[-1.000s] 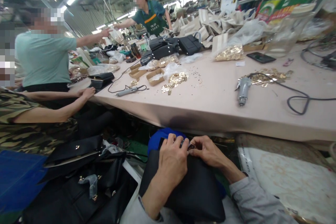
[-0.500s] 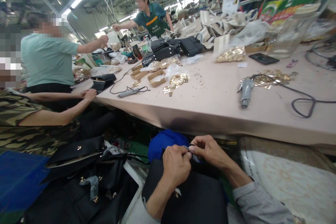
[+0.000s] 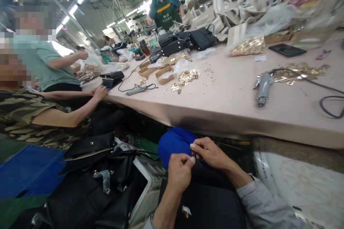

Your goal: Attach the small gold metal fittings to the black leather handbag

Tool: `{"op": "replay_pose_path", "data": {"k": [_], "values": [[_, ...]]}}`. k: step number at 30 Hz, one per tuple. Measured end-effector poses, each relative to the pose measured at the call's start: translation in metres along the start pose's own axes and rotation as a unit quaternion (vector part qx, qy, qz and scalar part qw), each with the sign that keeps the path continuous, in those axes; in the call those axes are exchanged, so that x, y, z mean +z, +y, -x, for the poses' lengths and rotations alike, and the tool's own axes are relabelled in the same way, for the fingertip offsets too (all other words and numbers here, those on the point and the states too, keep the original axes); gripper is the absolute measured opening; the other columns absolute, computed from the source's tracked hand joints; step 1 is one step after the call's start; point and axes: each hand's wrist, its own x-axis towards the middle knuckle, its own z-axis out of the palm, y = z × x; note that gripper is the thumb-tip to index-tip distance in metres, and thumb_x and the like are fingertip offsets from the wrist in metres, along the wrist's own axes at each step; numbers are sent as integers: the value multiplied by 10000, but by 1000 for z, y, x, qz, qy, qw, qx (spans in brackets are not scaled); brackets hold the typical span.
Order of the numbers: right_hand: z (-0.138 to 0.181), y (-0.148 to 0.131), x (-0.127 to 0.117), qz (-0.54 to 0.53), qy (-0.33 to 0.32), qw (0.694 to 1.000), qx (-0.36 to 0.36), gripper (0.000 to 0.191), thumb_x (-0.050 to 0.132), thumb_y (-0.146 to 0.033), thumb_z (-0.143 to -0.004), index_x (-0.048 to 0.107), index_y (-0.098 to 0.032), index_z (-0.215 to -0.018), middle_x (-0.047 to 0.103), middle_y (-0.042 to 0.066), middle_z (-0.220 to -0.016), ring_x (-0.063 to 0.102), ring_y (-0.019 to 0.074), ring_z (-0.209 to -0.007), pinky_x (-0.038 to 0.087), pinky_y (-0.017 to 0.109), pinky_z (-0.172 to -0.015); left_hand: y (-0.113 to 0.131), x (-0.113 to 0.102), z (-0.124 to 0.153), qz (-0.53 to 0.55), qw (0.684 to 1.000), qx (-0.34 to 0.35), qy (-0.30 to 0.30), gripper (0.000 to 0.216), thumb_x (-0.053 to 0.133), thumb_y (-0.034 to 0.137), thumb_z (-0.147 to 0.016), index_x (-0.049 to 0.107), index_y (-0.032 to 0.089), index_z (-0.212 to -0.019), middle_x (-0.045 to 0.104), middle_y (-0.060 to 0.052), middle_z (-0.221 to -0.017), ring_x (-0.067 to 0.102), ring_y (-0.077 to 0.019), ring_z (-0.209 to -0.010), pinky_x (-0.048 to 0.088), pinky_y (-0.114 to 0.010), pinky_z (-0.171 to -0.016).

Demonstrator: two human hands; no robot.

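Head view takes in a long pale worktop [image 3: 228, 103] running across the upper half, with a grey power tool [image 3: 262, 88] and its dark cord lying on it, a scatter of gold metal fittings [image 3: 185, 78], and a few black bags [image 3: 185, 41] stacked farther back. Co-workers sit and stand along the far-left edge, their hands well apart from the person's own.

Below the worktop's near edge, a black handbag [image 3: 209, 204] lies across the person's lap. Its long axis seems to run roughly away from the camera, its top edge pointing toward the worktop and tucked against a blue bundle [image 3: 173, 143]; a small metal tag shows on its near face.

At that top edge the left hand [image 3: 179, 171] is clenched, thumb and forefinger pinching something small and dark. The right hand [image 3: 211, 154] meets it, fingertips pinched on the same tiny part; what the piece is cannot be told.

The step in hand looks like fitting or working a small part at the bag's top edge. The next move likely calls for fine, steady fingertip pressure with the bag kept from sliding.
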Motion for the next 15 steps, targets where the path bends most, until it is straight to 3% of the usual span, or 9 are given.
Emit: {"op": "replay_pose_path", "data": {"k": [3, 6, 9, 13, 15], "values": [[1, 4, -1, 37, 27, 999, -15, 438, 538, -476, -977, 609, -178, -664, 562, -22, -586, 460, 111, -549, 327, 249, -543, -3, 3, -5, 47, 998, -1, -29, 322, 642, 347, -808, 653, 162, -545, 446, 29, -515, 352, -117, -539, 225, -262, -535], [1, 12, -2, -15, 24, 1000, 1, 464, 540, -517, -974, 592, -178, -661, 545, -28, -585, 429, 104, -535, 317, 249, -538, -5, 6, -9, 86, 995, -15, -56, 304, 651, 370, -797, 651, 158, -578, 481, 24, -537, 370, -118, -548, 247, -258, -543], [1, 16, -3, -59, 18, 998, 19, 481, 545, -570, -966, 612, -175, -700, 548, -26, -594, 432, 107, -533, 316, 250, -530, -4, 11, -11, 80, 996, -13, -40, 307, 644, 367, -780, 613, 164, -553, 454, 26, -533, 360, -122, -558, 240, -266, -551], [4, 6, -3, 14, 60, 998, -6, 495, 568, -570, -958, 605, -172, -666, 528, -25, -608, 452, 121, -599, 323, 263, -575, -3, 14, -11, 66, 998, -1, -13, 357, 635, 385, -760, 521, 179, -492, 374, 35, -531, 330, -129, -580, 218, -275, -567], [5, 3, -2, 42, 73, 996, -14, 494, 549, -572, -965, 619, -177, -679, 557, -14, -638, 490, 137, -637, 346, 273, -605, -7, 13, -15, 78, 996, -2, -34, 370, 635, 413, -764, 516, 179, -503, 364, 36, -543, 332, -132, -591, 224, -276, -577]]}}
